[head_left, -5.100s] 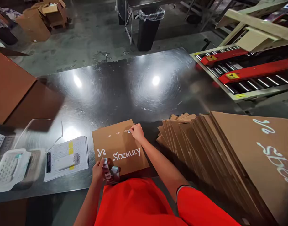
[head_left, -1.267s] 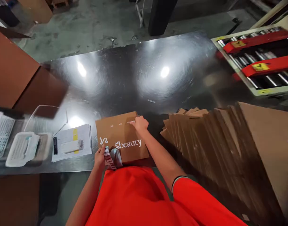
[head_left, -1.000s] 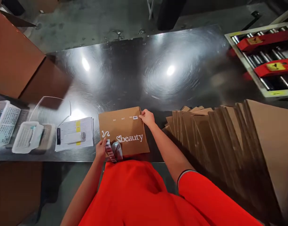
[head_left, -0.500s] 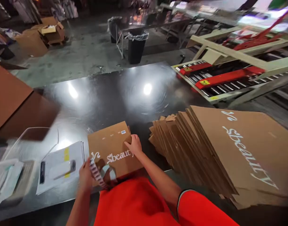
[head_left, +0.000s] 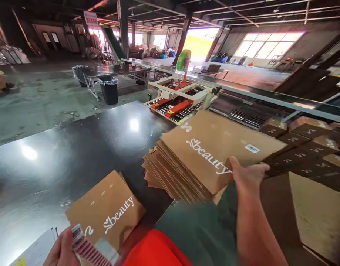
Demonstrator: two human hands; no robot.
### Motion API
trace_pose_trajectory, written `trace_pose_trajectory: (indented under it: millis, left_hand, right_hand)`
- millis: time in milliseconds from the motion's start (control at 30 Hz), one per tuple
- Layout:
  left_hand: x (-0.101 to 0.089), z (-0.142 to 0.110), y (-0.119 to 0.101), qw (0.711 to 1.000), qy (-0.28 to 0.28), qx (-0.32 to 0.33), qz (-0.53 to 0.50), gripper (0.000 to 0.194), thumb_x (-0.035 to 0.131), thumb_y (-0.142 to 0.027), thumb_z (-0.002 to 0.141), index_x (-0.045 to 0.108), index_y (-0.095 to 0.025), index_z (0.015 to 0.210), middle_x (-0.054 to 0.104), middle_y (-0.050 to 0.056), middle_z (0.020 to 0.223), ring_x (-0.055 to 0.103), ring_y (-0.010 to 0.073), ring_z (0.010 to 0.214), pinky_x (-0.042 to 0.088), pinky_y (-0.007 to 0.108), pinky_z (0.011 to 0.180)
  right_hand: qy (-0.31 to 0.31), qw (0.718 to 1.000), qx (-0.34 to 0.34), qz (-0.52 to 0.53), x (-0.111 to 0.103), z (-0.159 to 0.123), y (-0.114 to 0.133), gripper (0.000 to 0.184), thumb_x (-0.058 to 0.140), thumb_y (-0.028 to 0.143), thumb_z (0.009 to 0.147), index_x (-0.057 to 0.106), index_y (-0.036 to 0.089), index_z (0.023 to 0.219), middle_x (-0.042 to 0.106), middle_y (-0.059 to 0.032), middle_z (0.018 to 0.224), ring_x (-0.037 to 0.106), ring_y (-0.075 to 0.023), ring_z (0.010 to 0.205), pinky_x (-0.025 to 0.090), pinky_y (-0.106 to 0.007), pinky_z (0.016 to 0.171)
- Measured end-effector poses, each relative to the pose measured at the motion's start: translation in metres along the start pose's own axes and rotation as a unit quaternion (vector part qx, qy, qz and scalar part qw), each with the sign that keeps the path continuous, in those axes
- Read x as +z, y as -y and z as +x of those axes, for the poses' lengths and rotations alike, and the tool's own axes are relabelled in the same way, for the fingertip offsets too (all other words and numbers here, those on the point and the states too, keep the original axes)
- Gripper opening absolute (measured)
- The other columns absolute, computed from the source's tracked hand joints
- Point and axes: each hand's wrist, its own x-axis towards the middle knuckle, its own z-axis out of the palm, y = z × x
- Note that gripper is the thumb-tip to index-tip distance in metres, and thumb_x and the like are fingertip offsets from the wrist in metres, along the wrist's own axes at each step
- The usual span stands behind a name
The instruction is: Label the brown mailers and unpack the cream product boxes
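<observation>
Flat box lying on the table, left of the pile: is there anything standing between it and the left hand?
Yes, the strip of barcode labels held in the left hand crosses in front of the flat box's near side. Nothing else visible stands between them.

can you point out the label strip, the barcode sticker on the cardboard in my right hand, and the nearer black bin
label strip (head_left: 90, 247): head view, printed face
barcode sticker (head_left: 252, 148): head view, middle of its face
nearer black bin (head_left: 110, 94): head view, side wall below the liner
</observation>
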Motion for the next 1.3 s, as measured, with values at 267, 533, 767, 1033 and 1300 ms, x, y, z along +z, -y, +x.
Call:
trace_pose_trajectory:
  millis: [267,533,767,1033,1300]
  left_hand:
    - [0.014,-0.032,-0.005,0.996,0.088,-0.013,0.005,0.052,0.073,-0.068,0.059,0.071,-0.018,0.070,0.066,0.001,0.064,0.057,0.0163,0.060,0.047,0.028,0.055]
    - [0.013,-0.061,-0.005,0.993,0.106,0.056,0.000,0.048,0.060,-0.066,0.080,0.068,-0.019,0.075,0.066,0.004,0.072,0.060,0.0182,0.069,0.049,0.028,0.062]
    - [0.004,-0.062,0.003,0.989,0.150,0.014,0.002,0.035,0.068,-0.054,0.080,0.063,-0.020,0.080,0.063,0.001,0.077,0.058,0.0156,0.073,0.048,0.025,0.068]
    - [0.017,-0.058,0.019,0.990,0.112,0.000,0.089,0.051,0.057,-0.068,0.080,0.048,-0.021,0.062,0.044,-0.003,0.060,0.040,0.0128,0.059,0.036,0.025,0.054]
    - [0.013,-0.027,0.071,0.984,0.093,-0.125,0.085,0.061,0.069,-0.075,0.062,0.043,-0.020,0.052,0.038,-0.006,0.052,0.034,0.0096,0.053,0.030,0.024,0.051]
  right_hand:
    - [0.328,0.879,-0.322,0.125,0.015,-0.178,0.038,0.028,0.060,0.040,0.087,0.061,0.024,0.110,0.062,-0.0124,0.112,0.059,-0.0292,0.108,0.048,-0.051,0.095]
    - [0.854,0.474,-0.017,0.215,0.033,-0.340,0.040,0.013,0.065,0.031,0.079,0.059,0.021,0.086,0.060,-0.0006,0.082,0.056,-0.0155,0.076,0.048,-0.031,0.072]
    - [0.869,0.452,0.057,0.191,0.042,-0.339,0.023,0.028,0.074,0.041,0.075,0.062,0.020,0.090,0.056,0.0020,0.076,0.052,-0.0133,0.070,0.044,-0.028,0.066]
    - [0.860,0.472,0.077,0.176,0.049,-0.349,0.001,0.034,0.072,0.050,0.076,0.056,0.021,0.075,0.051,0.0032,0.067,0.047,-0.0119,0.061,0.040,-0.026,0.058]
    - [0.748,0.644,-0.120,0.107,0.151,-0.346,-0.037,0.017,0.058,0.034,0.083,0.062,0.020,0.075,0.064,-0.0035,0.082,0.058,-0.0176,0.079,0.046,-0.030,0.073]
